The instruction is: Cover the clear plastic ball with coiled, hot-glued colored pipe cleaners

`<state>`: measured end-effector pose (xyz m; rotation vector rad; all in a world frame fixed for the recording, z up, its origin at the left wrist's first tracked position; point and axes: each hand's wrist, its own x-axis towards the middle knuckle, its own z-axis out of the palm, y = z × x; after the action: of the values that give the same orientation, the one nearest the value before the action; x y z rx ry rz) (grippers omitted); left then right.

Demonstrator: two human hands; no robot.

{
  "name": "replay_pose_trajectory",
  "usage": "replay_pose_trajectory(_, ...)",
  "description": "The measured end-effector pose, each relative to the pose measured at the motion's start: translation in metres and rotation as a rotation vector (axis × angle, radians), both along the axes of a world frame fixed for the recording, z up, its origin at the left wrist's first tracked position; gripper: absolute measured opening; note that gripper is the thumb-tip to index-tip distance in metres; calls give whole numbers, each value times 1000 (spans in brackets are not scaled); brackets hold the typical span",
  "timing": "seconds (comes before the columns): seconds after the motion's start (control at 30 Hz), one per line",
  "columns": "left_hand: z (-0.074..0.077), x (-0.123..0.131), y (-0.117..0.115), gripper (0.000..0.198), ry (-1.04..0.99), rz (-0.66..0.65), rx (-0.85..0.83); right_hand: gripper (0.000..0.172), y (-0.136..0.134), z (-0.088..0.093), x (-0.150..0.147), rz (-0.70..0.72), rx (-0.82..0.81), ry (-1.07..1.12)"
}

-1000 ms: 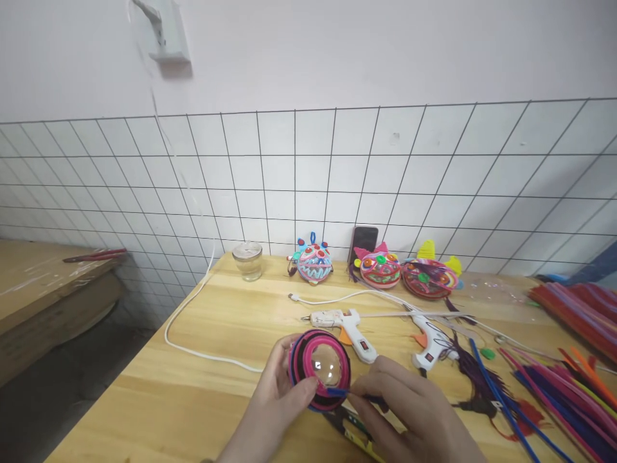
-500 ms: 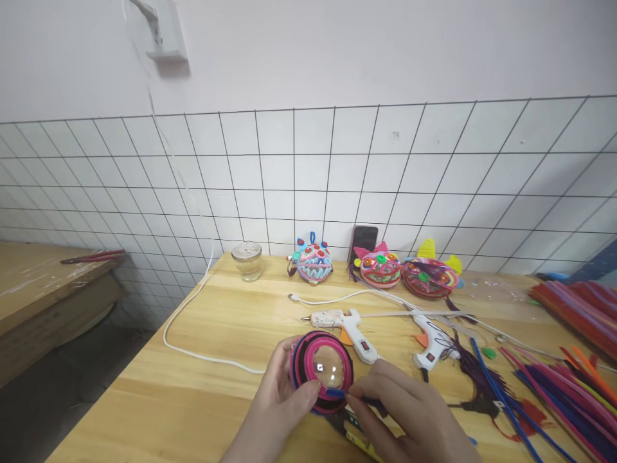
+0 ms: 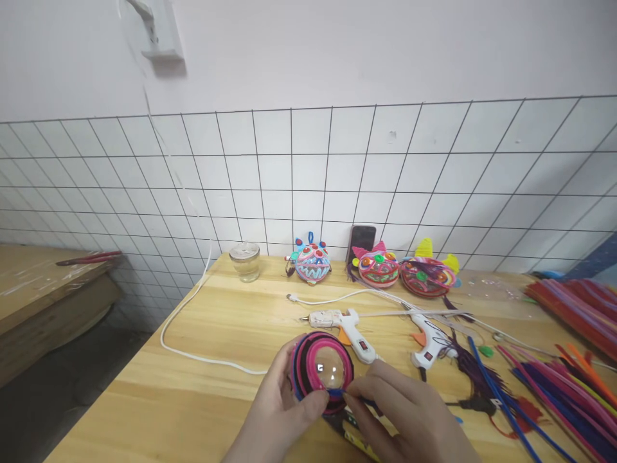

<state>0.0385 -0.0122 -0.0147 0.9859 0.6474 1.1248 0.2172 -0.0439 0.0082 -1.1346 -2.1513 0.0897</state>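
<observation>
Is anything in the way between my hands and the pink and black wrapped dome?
Nothing visible. The left hand grips the dome at its side, and the right hand pinches a blue pipe cleaner against its lower rim.

A plain white wall (image 3: 385, 51) fills the upper half of the view, with a white box (image 3: 161, 38) fixed high at the left. A black wire grid (image 3: 289, 173) of squares covers the wall's lower part. A pale wood table (image 3: 216, 334) stands against the grid, its left edge running toward the near corner, and beside it lie a dark grey floor (image 3: 72, 392) and a second wood bench (image 3: 38, 289) at the far left, all under soft, even light.
</observation>
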Motion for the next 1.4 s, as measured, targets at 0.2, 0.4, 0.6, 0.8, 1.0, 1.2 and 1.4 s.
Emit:
replay_pose_trajectory(0.2, -5, 2, 0, 57, -55, -24, -7, 13, 1, 1, 0, 1, 40, -60)
replay_pose_trajectory(0.4, 0, 4, -2, 53, -65, -10, -20, 16, 0, 3, -4, -18, 115, -90)
replay_pose_trajectory(0.6, 2, 5, -2, 50, -5, 36, -10, 21, 0, 7, -8, -25, 163, -77)
replay_pose_trajectory(0.8, -9, 7, -1, 45, -8, 104, 21, 23, 0, 6, -9, 8, 146, -83)
replay_pose_trajectory(1.0, -17, 4, 3, 46, 63, 102, 53, 13, 0, 6, 0, 33, -10, -77)
replay_pose_trajectory(1.2, -10, 1, 1, 49, 109, 115, 6, 13, 2, 15, 15, 56, -169, -94)
replay_pose_trajectory(1.4, -8, -3, 4, 51, 189, -21, 19, 17, 5, 25, 17, 86, -200, -134)
